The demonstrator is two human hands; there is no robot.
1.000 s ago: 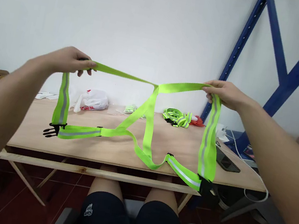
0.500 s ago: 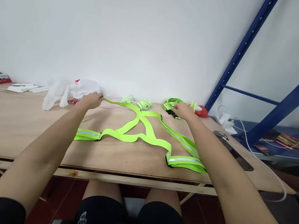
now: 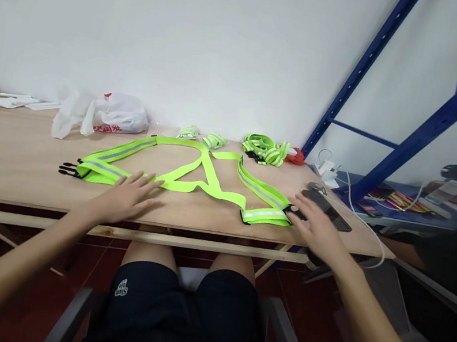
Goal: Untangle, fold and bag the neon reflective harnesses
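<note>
A neon-green strap harness (image 3: pixel 212 177) with grey reflective bands lies spread on the wooden table (image 3: pixel 186 213). Its black buckle (image 3: pixel 71 170) points left. My left hand (image 3: pixel 130 196) is open, fingers spread, over the harness's lower left part and the table's front edge. At the right end of the harness, my right hand (image 3: pixel 314 223) is also open, its fingertips by the black buckle there. Neither hand grips anything. Behind the harness sit a coiled green strap bundle (image 3: pixel 265 149) and two small packed bundles, one (image 3: pixel 189 132) left of the other (image 3: pixel 215 141).
White plastic bags (image 3: pixel 122 113) and flat white packaging (image 3: pixel 21 101) are at the back left. On the right are a black phone-like slab (image 3: pixel 331 211), a white charger with cable (image 3: pixel 327 171) and a blue metal frame (image 3: pixel 354 69). A wall stands behind the table.
My left hand has let go of the harness's upper left strap. Both hands have moved back toward the front edge and opened. The left side of the harness now shows fully, and the view has shifted.
</note>
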